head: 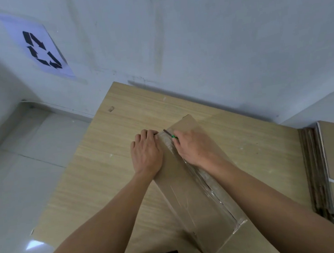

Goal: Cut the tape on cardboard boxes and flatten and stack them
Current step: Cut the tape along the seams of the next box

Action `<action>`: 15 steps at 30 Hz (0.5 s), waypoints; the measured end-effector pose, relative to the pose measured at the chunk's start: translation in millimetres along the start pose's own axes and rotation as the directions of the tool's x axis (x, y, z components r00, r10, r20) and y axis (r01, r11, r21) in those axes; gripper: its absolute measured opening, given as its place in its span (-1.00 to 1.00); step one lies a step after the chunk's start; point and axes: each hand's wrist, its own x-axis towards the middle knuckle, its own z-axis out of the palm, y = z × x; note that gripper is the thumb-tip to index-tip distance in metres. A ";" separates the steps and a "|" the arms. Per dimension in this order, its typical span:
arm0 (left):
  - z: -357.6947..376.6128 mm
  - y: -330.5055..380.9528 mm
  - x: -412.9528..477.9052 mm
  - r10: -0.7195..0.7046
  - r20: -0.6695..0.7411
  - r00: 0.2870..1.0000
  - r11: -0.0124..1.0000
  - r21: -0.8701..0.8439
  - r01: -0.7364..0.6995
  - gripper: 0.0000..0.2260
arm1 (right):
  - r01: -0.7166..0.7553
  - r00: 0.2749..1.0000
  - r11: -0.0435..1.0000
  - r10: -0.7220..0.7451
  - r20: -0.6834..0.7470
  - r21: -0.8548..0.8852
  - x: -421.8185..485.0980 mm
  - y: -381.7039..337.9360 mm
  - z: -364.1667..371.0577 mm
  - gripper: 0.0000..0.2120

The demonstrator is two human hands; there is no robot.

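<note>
Apparently nearly done slitting, the right hand [192, 146] holds a green-handled cutter [172, 136] on the clear tape [206, 185] of the long brown cardboard box [178, 188] under both hands, the left hand [147, 151] gripping its far edge; flattening and stacking remain.

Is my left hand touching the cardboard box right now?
Touching. The head view shows the left hand lying on the cardboard box at its left top edge, fingers curled over its far end.

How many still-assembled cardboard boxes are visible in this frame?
1: the taped box on the table, left hand gripping its far end, right hand holding the cutter on its tape. Flattened cardboard is stacked at right; others may be off-frame.
</note>
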 end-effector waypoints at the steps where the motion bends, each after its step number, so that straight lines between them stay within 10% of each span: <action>1: 0.3 -0.1 0.4 -0.004 -0.002 1.000 1.000 0.000 0.004 -0.74 | -0.001 1.000 1.000 0.001 -0.004 -0.013 1.1 0.3 1.7 -0.74; 15: 1.9 -2.2 0.7 -0.017 0.009 1.000 1.000 0.005 0.017 -0.76 | -0.043 0.999 0.993 0.041 -0.016 -0.108 7.9 -10.6 16.8 -0.76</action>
